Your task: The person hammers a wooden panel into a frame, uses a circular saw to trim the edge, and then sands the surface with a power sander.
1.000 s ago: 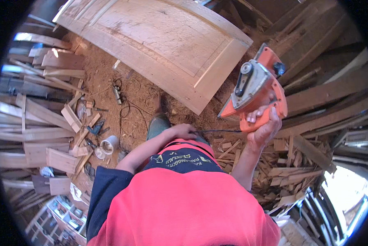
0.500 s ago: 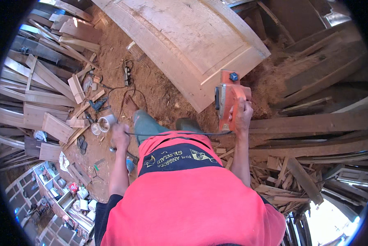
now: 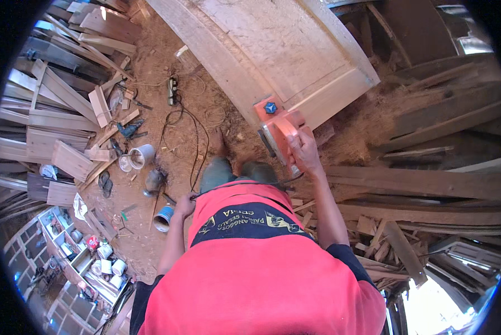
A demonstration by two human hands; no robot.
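Observation:
An orange electric hand planer with a blue front knob is in my right hand, whose fingers wrap round its handle. The planer's front overlaps the near corner of a pale wooden panelled door; whether its sole touches the wood I cannot tell. A black power cord runs from the planer's rear across my waist to my left hand. That hand is closed round the cord at my left side, its fingers partly hidden.
Sawdust and shavings cover the floor. On the left lie boards, a blue power drill, a white bucket and a blue can. A power strip with looping cords lies ahead. Long planks and offcuts fill the right side.
The planer has moved left and tilted, over the door's near corner. My left hand has drawn in beside my waist with the cord. My legs and viewpoint have shifted.

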